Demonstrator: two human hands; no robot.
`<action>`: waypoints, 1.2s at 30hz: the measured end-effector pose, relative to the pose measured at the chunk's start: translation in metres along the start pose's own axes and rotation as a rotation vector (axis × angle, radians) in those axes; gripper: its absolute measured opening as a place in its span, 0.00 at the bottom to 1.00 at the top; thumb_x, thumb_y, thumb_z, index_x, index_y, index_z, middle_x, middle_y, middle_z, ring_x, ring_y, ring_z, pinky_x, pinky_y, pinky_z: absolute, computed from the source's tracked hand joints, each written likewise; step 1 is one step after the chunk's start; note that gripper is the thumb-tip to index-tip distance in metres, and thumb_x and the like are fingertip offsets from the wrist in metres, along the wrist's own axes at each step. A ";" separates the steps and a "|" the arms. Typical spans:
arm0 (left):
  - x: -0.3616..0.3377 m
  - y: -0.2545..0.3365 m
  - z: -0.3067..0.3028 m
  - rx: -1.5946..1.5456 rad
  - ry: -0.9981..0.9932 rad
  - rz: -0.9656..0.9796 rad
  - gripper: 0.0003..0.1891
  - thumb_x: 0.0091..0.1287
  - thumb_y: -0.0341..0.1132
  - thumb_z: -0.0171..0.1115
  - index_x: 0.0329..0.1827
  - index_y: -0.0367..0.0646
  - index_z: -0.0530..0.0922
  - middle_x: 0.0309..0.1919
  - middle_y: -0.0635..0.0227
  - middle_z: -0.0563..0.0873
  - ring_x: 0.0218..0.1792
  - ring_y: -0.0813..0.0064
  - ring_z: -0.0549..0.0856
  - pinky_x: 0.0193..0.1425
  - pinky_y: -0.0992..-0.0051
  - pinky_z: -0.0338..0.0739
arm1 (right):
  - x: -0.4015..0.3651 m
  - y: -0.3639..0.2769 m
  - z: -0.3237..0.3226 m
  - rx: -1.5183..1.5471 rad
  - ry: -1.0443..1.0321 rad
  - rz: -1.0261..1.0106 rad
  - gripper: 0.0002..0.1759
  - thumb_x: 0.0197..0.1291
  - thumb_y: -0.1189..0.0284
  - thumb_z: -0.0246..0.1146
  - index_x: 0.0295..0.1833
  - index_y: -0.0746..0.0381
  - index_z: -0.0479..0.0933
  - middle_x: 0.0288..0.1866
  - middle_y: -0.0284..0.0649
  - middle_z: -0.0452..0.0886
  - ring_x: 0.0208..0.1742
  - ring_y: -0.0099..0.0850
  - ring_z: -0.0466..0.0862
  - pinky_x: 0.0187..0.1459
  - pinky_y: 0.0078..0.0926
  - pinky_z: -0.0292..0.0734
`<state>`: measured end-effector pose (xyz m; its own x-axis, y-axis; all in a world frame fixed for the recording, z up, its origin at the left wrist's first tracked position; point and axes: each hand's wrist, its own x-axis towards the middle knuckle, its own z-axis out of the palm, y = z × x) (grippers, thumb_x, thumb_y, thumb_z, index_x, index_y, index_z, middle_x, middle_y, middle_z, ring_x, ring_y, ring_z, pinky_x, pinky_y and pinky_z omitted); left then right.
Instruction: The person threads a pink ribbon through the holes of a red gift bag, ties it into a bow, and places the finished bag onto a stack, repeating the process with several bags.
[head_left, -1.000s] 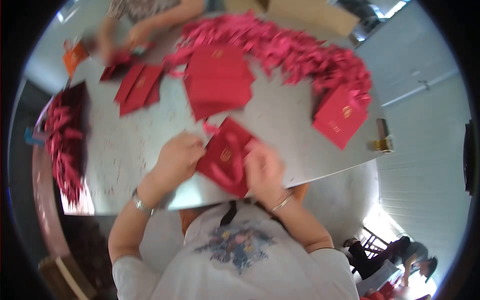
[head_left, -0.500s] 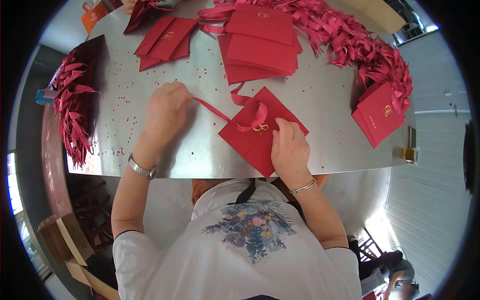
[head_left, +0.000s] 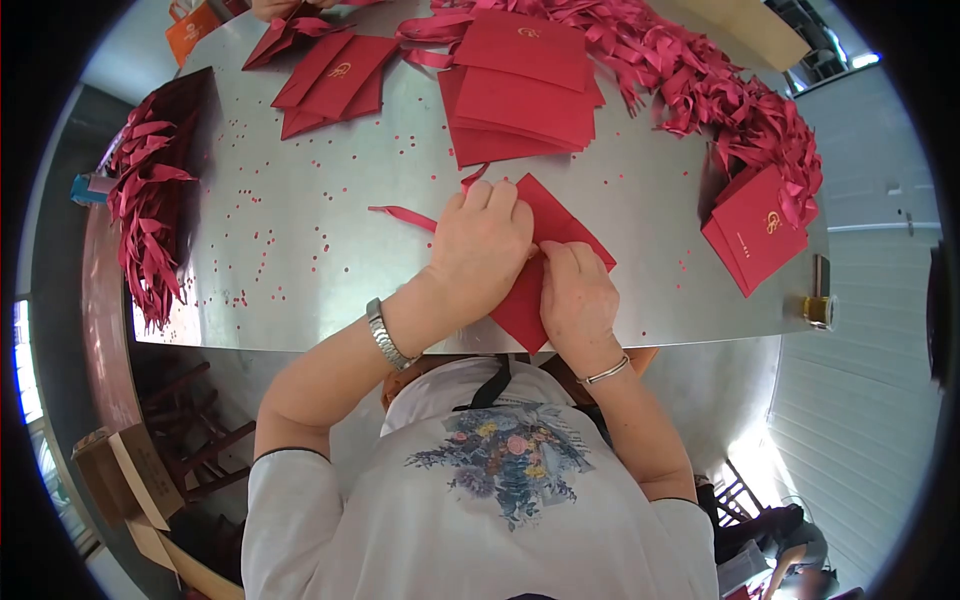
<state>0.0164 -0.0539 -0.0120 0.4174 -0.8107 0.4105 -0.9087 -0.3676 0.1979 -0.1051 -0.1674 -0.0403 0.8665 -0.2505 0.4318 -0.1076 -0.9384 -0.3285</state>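
Note:
A flat red paper bag (head_left: 563, 231) lies on the metal table (head_left: 300, 260) right in front of me. My left hand (head_left: 478, 247) lies on top of it, fingers spread over its middle, and hides its gold mark. My right hand (head_left: 578, 297) presses down on the bag's near right part. A red ribbon (head_left: 400, 214) trails from under my left hand out to the left across the table.
A stack of red bags (head_left: 520, 85) lies beyond, more bags (head_left: 330, 80) at far left, another pair (head_left: 755, 235) at right. Ribbon heaps (head_left: 740, 100) line the far right edge, and ribbons (head_left: 145, 220) fill a dark box at left. Another person's hand (head_left: 285, 8) works at the far edge.
My left hand let go of the pulled ribbon end and moved right onto the bag, covering its gold mark. My right hand stayed on the bag. One second ago both hands held the bag.

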 end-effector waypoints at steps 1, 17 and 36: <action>-0.001 -0.001 0.004 0.005 -0.003 0.006 0.16 0.51 0.37 0.73 0.38 0.38 0.79 0.36 0.60 0.78 0.36 0.61 0.78 0.39 0.63 0.75 | 0.000 0.001 0.000 -0.002 -0.003 -0.005 0.16 0.53 0.78 0.62 0.49 0.61 0.78 0.39 0.40 0.77 0.38 0.39 0.81 0.38 0.33 0.80; 0.006 -0.055 -0.007 -0.308 -0.273 -0.298 0.07 0.65 0.31 0.60 0.43 0.44 0.84 0.42 0.60 0.83 0.46 0.57 0.83 0.48 0.63 0.79 | -0.002 0.003 0.000 0.052 0.040 -0.003 0.17 0.49 0.78 0.62 0.48 0.61 0.78 0.36 0.39 0.75 0.37 0.37 0.80 0.37 0.31 0.79; 0.011 -0.077 -0.005 -0.017 -0.168 -0.428 0.04 0.66 0.34 0.59 0.37 0.47 0.82 0.38 0.66 0.83 0.42 0.59 0.83 0.44 0.63 0.77 | -0.001 0.001 0.000 -0.011 0.009 -0.012 0.16 0.51 0.78 0.62 0.48 0.60 0.79 0.40 0.38 0.77 0.38 0.35 0.81 0.38 0.30 0.80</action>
<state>0.0912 -0.0316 -0.0184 0.7465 -0.6507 0.1388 -0.6539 -0.6790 0.3337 -0.1063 -0.1682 -0.0411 0.8632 -0.2414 0.4434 -0.1027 -0.9439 -0.3139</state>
